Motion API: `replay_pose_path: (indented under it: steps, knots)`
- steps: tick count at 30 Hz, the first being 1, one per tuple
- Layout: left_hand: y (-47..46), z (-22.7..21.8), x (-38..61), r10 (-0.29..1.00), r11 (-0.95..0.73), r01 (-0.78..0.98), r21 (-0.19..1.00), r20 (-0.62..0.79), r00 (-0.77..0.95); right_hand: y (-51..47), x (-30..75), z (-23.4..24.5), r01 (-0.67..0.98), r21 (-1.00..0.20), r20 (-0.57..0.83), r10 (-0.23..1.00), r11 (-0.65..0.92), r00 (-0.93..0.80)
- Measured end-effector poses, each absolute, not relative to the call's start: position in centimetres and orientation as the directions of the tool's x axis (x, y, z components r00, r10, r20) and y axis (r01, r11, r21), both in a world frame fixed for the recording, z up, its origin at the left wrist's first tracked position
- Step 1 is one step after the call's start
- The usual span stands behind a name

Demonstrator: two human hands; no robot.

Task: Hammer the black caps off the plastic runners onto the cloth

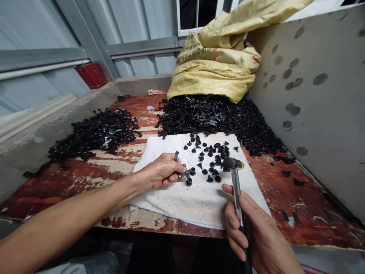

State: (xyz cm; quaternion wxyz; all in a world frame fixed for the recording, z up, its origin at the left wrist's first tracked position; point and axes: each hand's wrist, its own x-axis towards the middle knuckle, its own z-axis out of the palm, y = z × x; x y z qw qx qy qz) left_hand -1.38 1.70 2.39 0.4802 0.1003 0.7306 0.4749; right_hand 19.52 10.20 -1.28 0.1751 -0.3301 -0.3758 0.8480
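Black plastic runner (182, 175) — clenched in your left hand (161, 171), ends sticking out just above the white towel (194, 205). Your right hand (245, 228) grips a small hammer (235, 186), head just beside loose black pieces (209, 161) on the towel. Bigger black heap (199, 114) beyond — against a yellow sack (213, 68).

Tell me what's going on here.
A person's left hand holds a black plastic piece on a white towel, while the right hand grips a small hammer beside loose black pieces. Behind the towel, a big heap of black parts lies against a yellow sack, with a second heap to the left.
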Motion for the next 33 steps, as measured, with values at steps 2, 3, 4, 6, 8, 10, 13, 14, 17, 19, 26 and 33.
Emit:
replay_pose_path:
  steps: [2, 3, 4, 6, 8, 10, 13, 14, 17, 19, 26, 33]
  knots:
    - [1.71, 2.53, -1.38, 0.589, 0.518, -0.347, 0.782, -0.62, -0.519, 10.21, 19.55, -1.33, -0.05, -0.758, -0.422, 0.548, -0.65, -0.722]
    - [1.73, 2.61, -1.37, 0.585, 0.511, -0.367, 0.778, -0.627, -0.515, 10.21, 19.58, -1.36, -0.052, -0.76, -0.418, 0.548, -0.648, -0.724]
    - [1.75, 2.69, -1.36, 0.582, 0.505, -0.386, 0.772, -0.635, -0.508, 10.21, 19.6, -1.39, -0.054, -0.76, -0.414, 0.547, -0.647, -0.728]
    - [1.81, 2.78, -1.36, 0.578, 0.501, -0.413, 0.76, -0.649, -0.494, 10.21, 19.63, -1.44, -0.056, -0.758, -0.408, 0.539, -0.65, -0.737]
    - [1.85, 2.78, -1.36, 0.577, 0.497, -0.428, 0.755, -0.656, -0.487, 10.2, 19.66, -1.48, -0.058, -0.756, -0.403, 0.535, -0.651, -0.743]
    - [1.86, 2.72, -1.35, 0.583, 0.488, -0.438, 0.755, -0.655, -0.48, 10.18, 19.68, -1.51, -0.056, -0.758, -0.402, 0.532, -0.65, -0.745]
    - [1.77, 2.59, -1.38, 0.602, 0.47, -0.451, 0.759, -0.649, -0.465, 10.17, 19.73, -1.58, -0.057, -0.763, -0.396, 0.534, -0.644, -0.747]
    - [1.71, 2.53, -1.41, 0.609, 0.463, -0.455, 0.76, -0.646, -0.46, 10.16, 19.75, -1.61, -0.058, -0.764, -0.394, 0.535, -0.643, -0.747]
    - [1.47, 2.35, -1.56, 0.622, 0.45, -0.465, 0.762, -0.641, -0.45, 10.12, 19.79, -1.66, -0.064, -0.765, -0.389, 0.539, -0.641, -0.747]
    - [1.33, 2.23, -1.67, 0.626, 0.445, -0.472, 0.761, -0.642, -0.443, 10.1, 19.79, -1.67, -0.066, -0.765, -0.388, 0.541, -0.641, -0.746]
    - [1.27, 2.17, -1.59, 0.623, 0.439, -0.478, 0.76, -0.641, -0.448, 10.17, 19.76, -1.91, -0.056, -0.772, -0.387, 0.537, -0.634, -0.75]
    - [1.38, 2.07, -1.48, 0.627, 0.439, -0.453, 0.775, -0.626, -0.464, 10.15, 19.82, -1.83, -0.027, -0.762, -0.416, 0.523, -0.646, -0.744]
